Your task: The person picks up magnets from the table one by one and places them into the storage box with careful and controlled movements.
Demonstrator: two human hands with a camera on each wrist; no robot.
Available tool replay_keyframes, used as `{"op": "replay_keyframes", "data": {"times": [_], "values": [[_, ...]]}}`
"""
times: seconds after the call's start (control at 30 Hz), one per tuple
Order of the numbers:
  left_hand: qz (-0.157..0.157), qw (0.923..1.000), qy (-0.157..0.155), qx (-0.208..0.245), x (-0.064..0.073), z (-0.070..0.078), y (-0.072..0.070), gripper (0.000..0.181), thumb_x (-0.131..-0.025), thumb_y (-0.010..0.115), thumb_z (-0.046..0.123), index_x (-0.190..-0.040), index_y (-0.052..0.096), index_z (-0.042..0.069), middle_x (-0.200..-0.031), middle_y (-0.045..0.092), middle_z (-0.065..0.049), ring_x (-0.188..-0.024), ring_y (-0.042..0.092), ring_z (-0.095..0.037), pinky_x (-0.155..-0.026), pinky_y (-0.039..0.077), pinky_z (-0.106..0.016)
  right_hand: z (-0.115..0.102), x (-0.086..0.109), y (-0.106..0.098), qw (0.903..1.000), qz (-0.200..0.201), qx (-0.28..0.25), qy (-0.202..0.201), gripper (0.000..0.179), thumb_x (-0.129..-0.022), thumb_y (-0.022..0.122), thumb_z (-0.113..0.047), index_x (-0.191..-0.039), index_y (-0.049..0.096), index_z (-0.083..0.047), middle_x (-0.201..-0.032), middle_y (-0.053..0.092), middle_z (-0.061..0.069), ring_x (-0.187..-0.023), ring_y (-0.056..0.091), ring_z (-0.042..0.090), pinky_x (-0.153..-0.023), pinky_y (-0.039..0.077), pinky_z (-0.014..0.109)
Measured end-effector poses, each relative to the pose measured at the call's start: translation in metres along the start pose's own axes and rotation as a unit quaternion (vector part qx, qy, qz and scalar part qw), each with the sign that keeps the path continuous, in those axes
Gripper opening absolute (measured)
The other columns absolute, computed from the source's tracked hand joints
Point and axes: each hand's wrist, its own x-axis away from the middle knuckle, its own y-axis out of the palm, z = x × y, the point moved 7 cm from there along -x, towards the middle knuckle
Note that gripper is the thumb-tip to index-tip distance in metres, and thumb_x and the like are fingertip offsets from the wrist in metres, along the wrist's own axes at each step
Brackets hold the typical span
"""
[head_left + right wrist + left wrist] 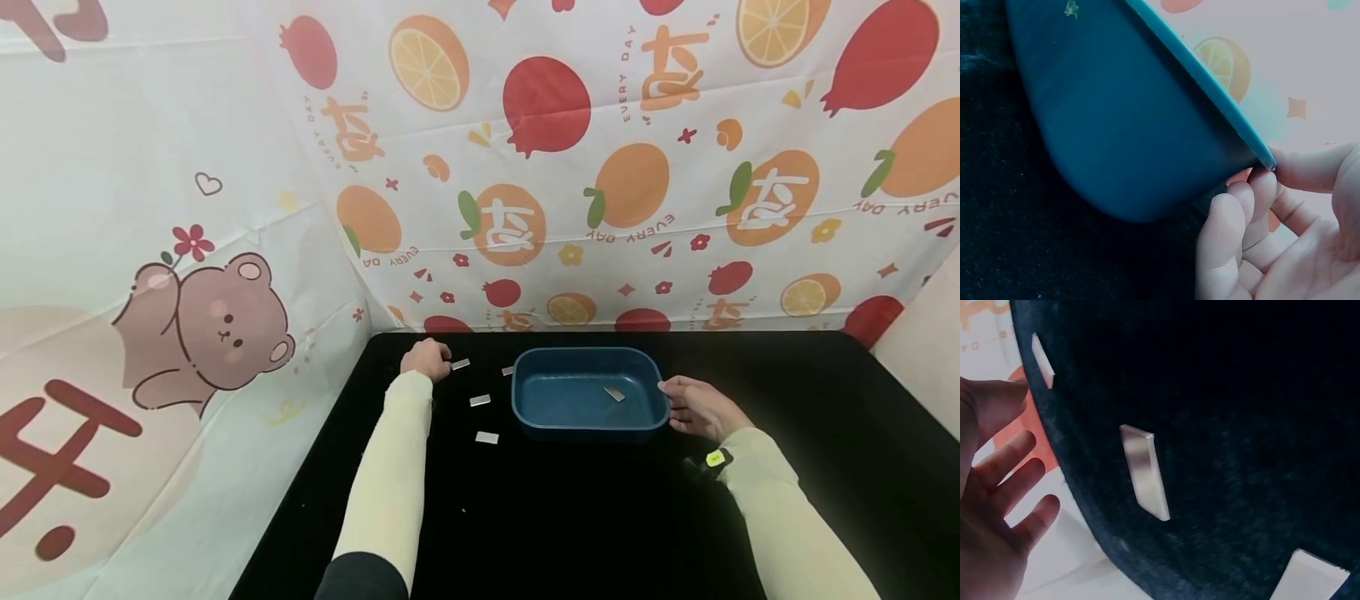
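Note:
My left hand (427, 360) is at the far left of the black table with its fingers apart, right beside a small flat silvery rectangular piece (461, 364). In the left wrist view, nothing lies between the thumb and the fingers (1013, 453). Two more silvery pieces, one in the middle (480, 400) and one nearer (487, 437), lie to the right of that forearm. My right hand (703, 407) pinches the right rim of a blue rectangular tub (592, 428), thumb above and fingers curled beneath. Inside the tub rests one silvery piece (614, 393).
Another silvery piece (507, 371) lies close to the tub's left side, partly hidden by it. The black table (570, 517) meets a fruit-print cloth (450, 283) at the back and a bear-print cloth (210, 467) on the left.

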Motion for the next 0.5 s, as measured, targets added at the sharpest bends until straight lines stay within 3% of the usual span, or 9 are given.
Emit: {"op": "replay_keyframes", "data": {"times": [0.2, 0.5], "values": [[0.008, 0.9999, -0.01, 0.009, -0.002, -0.004, 0.01, 0.029, -0.095, 0.061, 0.021, -0.12, 0.072, 0.012, -0.124, 0.069, -0.012, -0.106, 0.066, -0.032, -0.089, 0.055, -0.05, 0.0, 0.001, 0.0, 1.0, -0.002, -0.004, 0.001, 0.019, -0.103, 0.05, -0.035, -0.098, 0.059, -0.019, -0.08, 0.059, -0.004, -0.072, 0.058, 0.011, -0.068, 0.055, 0.023], [0.004, 0.9998, -0.017, 0.012, -0.011, -0.006, 0.024, 0.029, -0.099, 0.055, 0.029, -0.114, 0.074, 0.013, -0.111, 0.073, -0.009, -0.079, 0.065, -0.023, -0.073, 0.055, -0.043, 0.0, 0.0, -0.001, 1.0, -0.001, -0.003, -0.002, 0.02, -0.103, 0.051, -0.036, -0.098, 0.059, -0.019, -0.082, 0.059, -0.003, -0.074, 0.058, 0.012, -0.07, 0.055, 0.024]]}}
